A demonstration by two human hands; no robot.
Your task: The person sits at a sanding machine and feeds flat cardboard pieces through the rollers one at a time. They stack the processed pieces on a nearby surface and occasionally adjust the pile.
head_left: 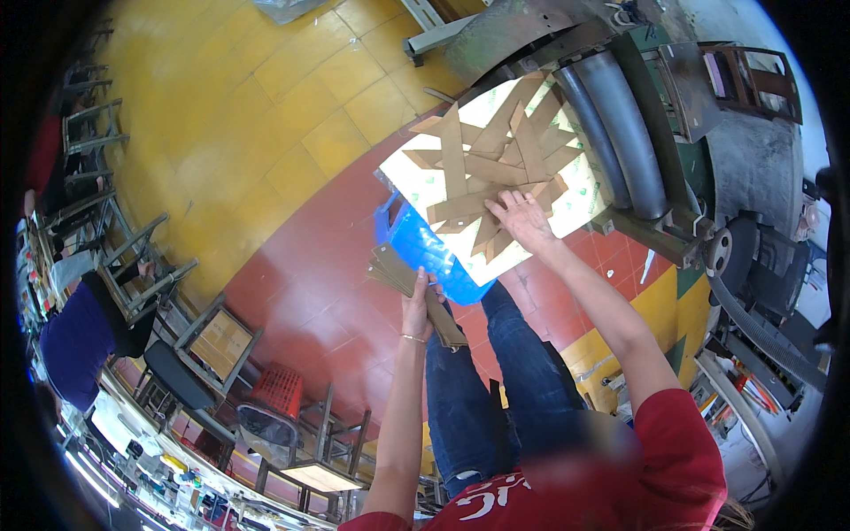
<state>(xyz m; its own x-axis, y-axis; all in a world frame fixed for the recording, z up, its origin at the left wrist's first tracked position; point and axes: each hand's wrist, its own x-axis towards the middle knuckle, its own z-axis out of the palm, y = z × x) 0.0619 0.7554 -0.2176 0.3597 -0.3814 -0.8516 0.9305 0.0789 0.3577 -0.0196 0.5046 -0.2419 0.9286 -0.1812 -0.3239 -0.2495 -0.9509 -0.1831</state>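
Observation:
My left hand [418,305] is closed around a stack of flat brown strips [396,270], fanned slightly at its far end. The strips' material is hard to tell. My right hand [526,221] rests with fingers apart on a loose pile of similar brown strips [482,173]. These lie crisscrossed on a white sheet [505,257] with faint green marks. Below the sheet's near left edge shows a blue plastic bin [443,264], close to my left hand.
A machine with two dark rollers [615,133] stands just right of the sheet. Wooden stools and a red basket [276,391] are at the lower left. Another person in purple [78,341] is at far left. The floor has yellow tiles [292,106] and a red band [301,265].

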